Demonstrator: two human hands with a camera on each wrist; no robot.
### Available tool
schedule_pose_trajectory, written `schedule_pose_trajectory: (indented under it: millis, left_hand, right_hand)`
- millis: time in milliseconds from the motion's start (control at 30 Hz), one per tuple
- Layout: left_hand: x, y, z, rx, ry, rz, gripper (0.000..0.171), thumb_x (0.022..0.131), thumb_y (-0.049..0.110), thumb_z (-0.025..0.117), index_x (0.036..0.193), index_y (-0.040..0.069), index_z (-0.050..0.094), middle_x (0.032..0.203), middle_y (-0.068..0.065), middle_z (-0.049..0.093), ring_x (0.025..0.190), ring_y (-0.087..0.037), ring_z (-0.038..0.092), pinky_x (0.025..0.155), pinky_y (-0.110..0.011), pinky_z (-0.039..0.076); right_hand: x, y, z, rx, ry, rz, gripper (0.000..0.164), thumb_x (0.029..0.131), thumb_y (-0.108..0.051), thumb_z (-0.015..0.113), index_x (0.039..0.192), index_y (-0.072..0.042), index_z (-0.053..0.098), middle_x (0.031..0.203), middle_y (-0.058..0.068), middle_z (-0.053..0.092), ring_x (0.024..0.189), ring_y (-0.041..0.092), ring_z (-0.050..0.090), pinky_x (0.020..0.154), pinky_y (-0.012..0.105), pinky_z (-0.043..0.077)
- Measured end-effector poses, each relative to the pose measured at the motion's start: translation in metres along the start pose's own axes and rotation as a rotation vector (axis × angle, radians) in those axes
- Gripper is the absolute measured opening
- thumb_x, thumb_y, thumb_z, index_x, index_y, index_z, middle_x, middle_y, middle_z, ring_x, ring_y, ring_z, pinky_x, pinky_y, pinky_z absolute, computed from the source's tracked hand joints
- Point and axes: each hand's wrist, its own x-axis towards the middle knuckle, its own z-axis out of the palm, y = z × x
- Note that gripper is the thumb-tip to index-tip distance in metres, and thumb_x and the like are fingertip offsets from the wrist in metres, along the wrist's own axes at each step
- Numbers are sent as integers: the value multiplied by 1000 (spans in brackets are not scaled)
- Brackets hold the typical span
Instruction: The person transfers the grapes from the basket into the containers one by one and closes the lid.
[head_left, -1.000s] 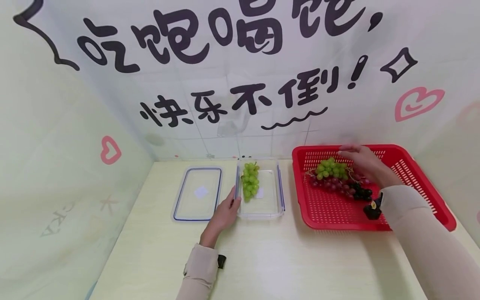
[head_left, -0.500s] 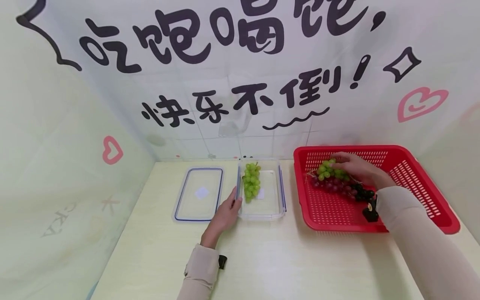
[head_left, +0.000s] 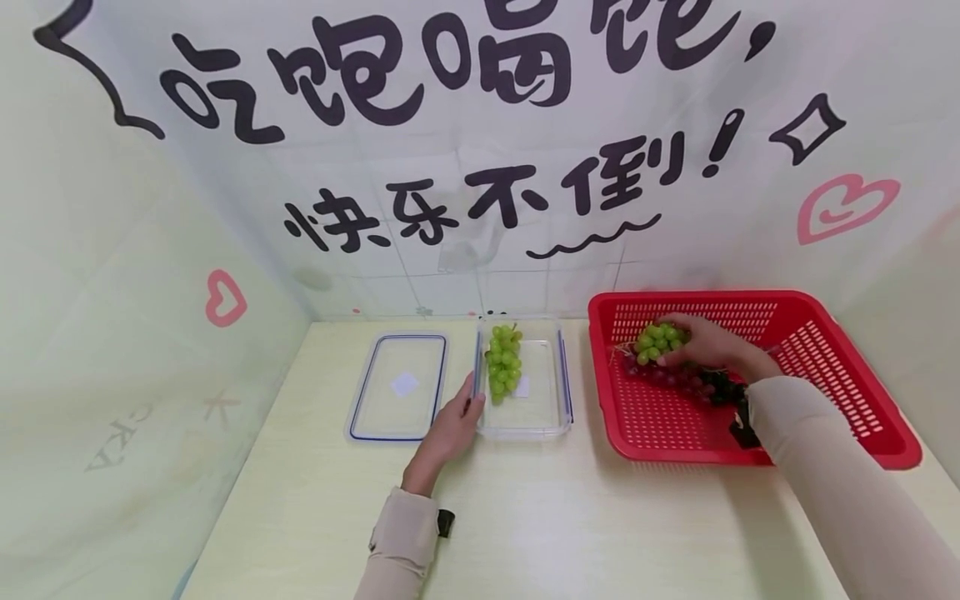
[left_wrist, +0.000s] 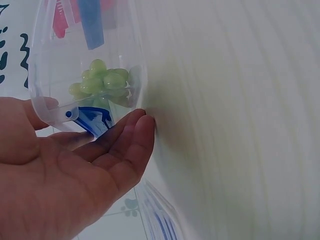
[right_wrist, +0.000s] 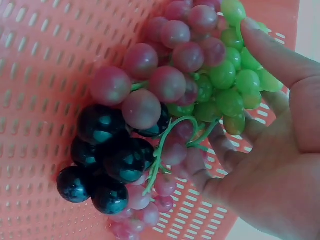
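In the head view my left hand holds the left side of a clear plastic food container. The left wrist view shows its thumb at the rim and its fingers curled beside a blue clip. One bunch of green grapes lies inside along the container's left wall. Over in the red basket, my right hand grips another bunch of green grapes, thumb on one side and fingers on the other. Red grapes and black grapes lie against that bunch.
A clear lid with a blue seal lies flat on the pale table, left of the container. Behind everything hangs a white printed curtain. The basket's perforated walls surround the right hand's work.
My right hand has come down and left onto the green grapes in the basket, and its fingers have closed round them. The left hand has stayed on the container.
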Motion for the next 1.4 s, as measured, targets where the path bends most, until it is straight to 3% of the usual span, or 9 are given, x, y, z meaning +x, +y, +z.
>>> schedule_pose_trajectory:
  millis: [100, 300, 467, 667, 867, 1033, 1400]
  left_hand:
    - [0, 0, 0, -8, -1, 2, 57, 109, 29, 36, 159, 7, 18, 148, -28, 44, 125, -35, 49, 107, -55, 37]
    - [1, 0, 0, -23, 0, -10, 58, 109, 31, 36, 159, 8, 18, 150, -27, 41, 131, -35, 46, 111, -55, 35]
    - [1, -1, 1, -12, -7, -12, 58, 109, 30, 36, 159, 8, 17, 135, -31, 52, 122, -35, 50, 107, -54, 38]
    - [1, -2, 1, -7, -7, -1, 57, 109, 28, 35, 159, 7, 18, 149, -27, 43, 127, -36, 48, 110, -56, 36]
    - [0, 0, 0, -11, -1, -2, 57, 109, 28, 36, 159, 8, 18, 152, -27, 39, 140, -41, 38, 113, -56, 32]
    - [0, 1, -1, -16, 1, -6, 57, 109, 29, 36, 159, 9, 18, 151, -27, 41, 135, -38, 43, 112, -56, 33]
    - [2, -3, 1, 5, 1, 3, 56, 109, 28, 35, 159, 7, 19, 149, -28, 42, 135, -40, 44, 111, -57, 34]
  right_hand:
    - [2, 3, 3, -60, 51, -11, 65, 88, -17, 75, 144, -4, 45, 133, 26, 48, 118, 43, 47, 94, 55, 52]
    - [2, 3, 6, -148, 130, 18, 61, 91, -22, 72, 143, -3, 47, 132, 27, 49, 115, 43, 48, 97, 61, 46]
    - [0, 4, 6, -144, 164, 37, 60, 93, -26, 70, 143, -3, 47, 131, 28, 50, 113, 43, 49, 96, 60, 46]
    - [-4, 5, 2, -89, 204, 39, 58, 94, -28, 69, 141, -2, 49, 132, 28, 50, 113, 42, 49, 94, 56, 49]
    - [-6, 3, -2, -16, 238, 69, 63, 93, -34, 70, 142, -3, 45, 134, 28, 48, 111, 41, 50, 86, 46, 57]
    - [-7, 0, -5, 54, 251, 65, 63, 94, -39, 66, 142, -3, 45, 135, 26, 47, 112, 38, 50, 83, 38, 57]
    - [-10, -9, -10, 192, 259, 88, 80, 93, -52, 62, 153, -8, 33, 142, 26, 38, 123, 42, 43, 95, 50, 52]
